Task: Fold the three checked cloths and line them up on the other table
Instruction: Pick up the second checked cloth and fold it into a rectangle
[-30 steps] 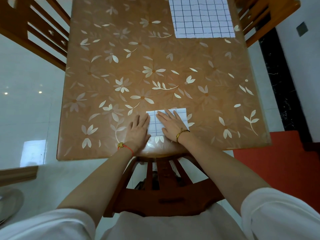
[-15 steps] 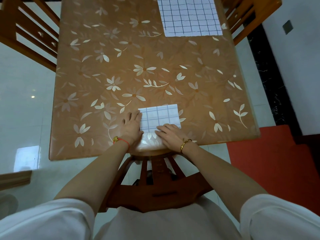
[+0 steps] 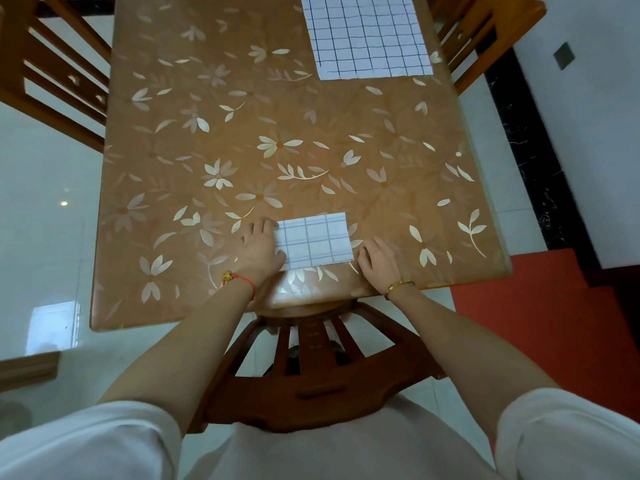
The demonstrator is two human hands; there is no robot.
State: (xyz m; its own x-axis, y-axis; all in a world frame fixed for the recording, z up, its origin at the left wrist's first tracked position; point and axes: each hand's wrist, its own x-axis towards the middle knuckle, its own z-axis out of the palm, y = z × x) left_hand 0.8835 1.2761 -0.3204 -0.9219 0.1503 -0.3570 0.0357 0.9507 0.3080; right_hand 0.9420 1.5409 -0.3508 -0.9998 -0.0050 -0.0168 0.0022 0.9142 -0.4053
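A small folded white checked cloth (image 3: pixel 313 241) lies flat near the front edge of the brown flowered table (image 3: pixel 207 150). My left hand (image 3: pixel 259 247) rests flat on the table with its fingers against the cloth's left edge. My right hand (image 3: pixel 379 260) lies flat on the table just right of the cloth's lower right corner, fingers relaxed. A larger unfolded checked cloth (image 3: pixel 369 36) is spread flat at the table's far right.
A wooden chair back (image 3: pixel 318 375) stands between me and the table's front edge. More wooden chairs flank the table at the far left (image 3: pixel 52 64) and far right (image 3: pixel 485 39). A red mat (image 3: pixel 554 323) covers the floor to the right.
My right hand slid off the folded cloth toward the right and now rests beside it. My left hand stays at the cloth's left edge. The view shifted a little.
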